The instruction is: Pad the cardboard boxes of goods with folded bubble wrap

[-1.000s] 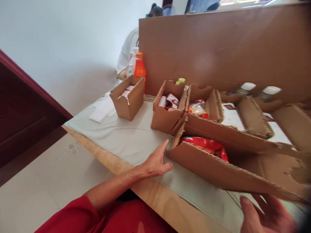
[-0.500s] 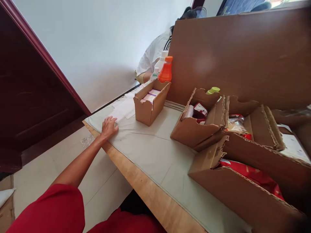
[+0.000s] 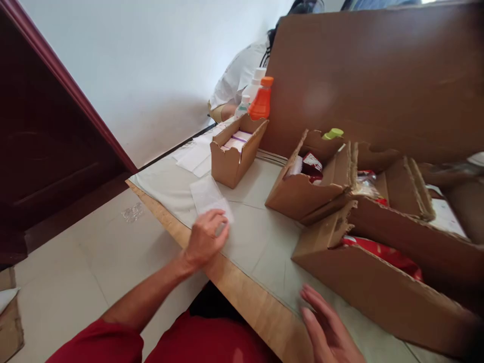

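My left hand [image 3: 208, 239] is closed, fingers pinched, on the near end of a flat, thin white translucent bag [image 3: 206, 194]. The bag lies slantwise on the cloth-covered table, in front of the small cardboard box [image 3: 225, 169]. White packs with purple edges [image 3: 237, 141] stand inside that box. Behind it to the left lies a pile of similar white bags [image 3: 194, 154]. My right hand [image 3: 328, 327] has come up at the bottom, fingers apart and holding nothing. It is over the table's near edge, beside the long cardboard box [image 3: 363, 282] with a red package [image 3: 385, 257] in it.
More open cardboard boxes [image 3: 310, 199] with packaged goods fill the table's right side. An orange bottle [image 3: 260, 101] and white bottles [image 3: 255, 83] stand at the back. A tall cardboard panel [image 3: 363, 80] rises behind. A person in a white shirt [image 3: 242, 70] is beyond the table.
My left hand has drawn one white bag from the pile toward me and to the right. My right hand has entered from the bottom.
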`<state>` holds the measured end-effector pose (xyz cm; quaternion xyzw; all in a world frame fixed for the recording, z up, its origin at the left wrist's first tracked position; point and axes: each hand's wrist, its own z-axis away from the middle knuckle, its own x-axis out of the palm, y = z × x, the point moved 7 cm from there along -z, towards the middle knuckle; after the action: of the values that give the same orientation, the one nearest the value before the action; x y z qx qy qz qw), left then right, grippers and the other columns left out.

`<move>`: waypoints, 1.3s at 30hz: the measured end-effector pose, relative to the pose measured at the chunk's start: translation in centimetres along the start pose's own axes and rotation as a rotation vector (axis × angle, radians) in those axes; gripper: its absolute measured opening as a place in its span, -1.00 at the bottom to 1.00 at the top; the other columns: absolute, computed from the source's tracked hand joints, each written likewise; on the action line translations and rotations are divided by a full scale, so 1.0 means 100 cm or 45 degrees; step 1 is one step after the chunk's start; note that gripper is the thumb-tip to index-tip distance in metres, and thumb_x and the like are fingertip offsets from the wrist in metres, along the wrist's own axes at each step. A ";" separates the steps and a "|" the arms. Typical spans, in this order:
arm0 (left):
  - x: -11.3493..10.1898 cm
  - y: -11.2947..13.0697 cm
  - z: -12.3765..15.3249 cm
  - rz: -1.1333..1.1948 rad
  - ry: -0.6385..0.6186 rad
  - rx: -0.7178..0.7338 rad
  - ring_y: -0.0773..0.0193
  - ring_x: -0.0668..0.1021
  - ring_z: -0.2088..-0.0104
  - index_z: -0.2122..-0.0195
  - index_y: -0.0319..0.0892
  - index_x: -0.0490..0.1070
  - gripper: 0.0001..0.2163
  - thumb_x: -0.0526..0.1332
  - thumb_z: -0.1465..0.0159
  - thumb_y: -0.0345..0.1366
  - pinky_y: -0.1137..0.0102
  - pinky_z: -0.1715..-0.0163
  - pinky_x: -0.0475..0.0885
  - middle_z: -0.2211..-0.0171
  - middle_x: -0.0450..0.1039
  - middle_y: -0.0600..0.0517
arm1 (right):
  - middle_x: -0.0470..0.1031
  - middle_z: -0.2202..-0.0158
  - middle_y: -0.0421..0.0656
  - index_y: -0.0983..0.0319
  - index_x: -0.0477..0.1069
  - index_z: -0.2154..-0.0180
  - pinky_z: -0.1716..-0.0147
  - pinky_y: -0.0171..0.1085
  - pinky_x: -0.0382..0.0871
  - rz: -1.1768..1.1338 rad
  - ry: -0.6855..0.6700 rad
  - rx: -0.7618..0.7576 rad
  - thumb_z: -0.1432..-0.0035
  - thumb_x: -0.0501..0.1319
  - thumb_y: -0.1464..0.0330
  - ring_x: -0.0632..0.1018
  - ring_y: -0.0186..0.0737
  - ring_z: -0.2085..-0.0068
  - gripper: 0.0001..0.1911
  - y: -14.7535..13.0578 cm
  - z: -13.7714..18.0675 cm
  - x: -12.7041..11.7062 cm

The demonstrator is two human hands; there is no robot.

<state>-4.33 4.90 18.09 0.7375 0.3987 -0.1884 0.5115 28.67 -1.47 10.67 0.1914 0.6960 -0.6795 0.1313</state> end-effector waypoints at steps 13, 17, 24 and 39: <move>0.053 0.035 0.034 0.190 -0.319 0.082 -0.09 0.40 -0.28 -0.14 -0.22 0.44 -0.63 0.19 -0.32 -0.33 0.00 -0.33 0.28 -0.27 0.33 -0.26 | 0.51 -0.16 0.04 0.16 0.48 -0.06 -0.07 0.08 0.44 0.365 0.095 -0.387 -0.34 0.19 0.16 0.52 0.07 -0.14 -0.66 -0.032 0.002 0.010; 0.050 -0.026 -0.018 -0.290 -0.277 -0.152 -0.30 0.23 -0.37 -0.06 -0.27 0.48 -0.64 0.26 -0.22 -0.34 -0.16 -0.34 0.16 -0.30 0.28 -0.33 | 0.50 -0.17 0.09 0.22 0.46 -0.07 -0.08 0.12 0.39 0.604 -0.026 -0.603 -0.32 0.21 0.27 0.47 0.17 -0.19 -0.68 -0.057 0.007 0.050; 0.057 -0.031 -0.019 -0.222 -0.274 -0.191 -0.26 0.29 -0.34 0.39 -0.14 0.43 -0.96 0.22 -0.14 -0.41 -0.12 -0.31 0.19 -0.20 0.43 -0.24 | 0.59 -0.08 0.07 0.20 0.56 0.12 -0.09 0.12 0.39 0.455 -0.012 -0.504 -0.34 0.13 0.41 0.53 0.14 -0.16 -0.78 -0.059 0.000 0.068; 0.093 0.025 0.038 0.155 -0.602 -0.238 0.26 0.49 0.43 -0.24 -0.17 0.32 -0.45 0.22 -0.21 -0.16 0.35 0.33 0.42 0.39 0.45 0.11 | 0.61 0.02 0.08 0.31 0.54 0.00 0.00 0.10 0.47 0.186 0.952 0.448 -0.06 0.37 0.05 0.60 0.09 0.07 -0.42 0.054 0.113 -0.137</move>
<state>3.83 4.74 11.63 0.6453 0.2383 -0.2868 0.6667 42.42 -13.93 11.46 0.4932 0.5538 -0.6605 -0.1172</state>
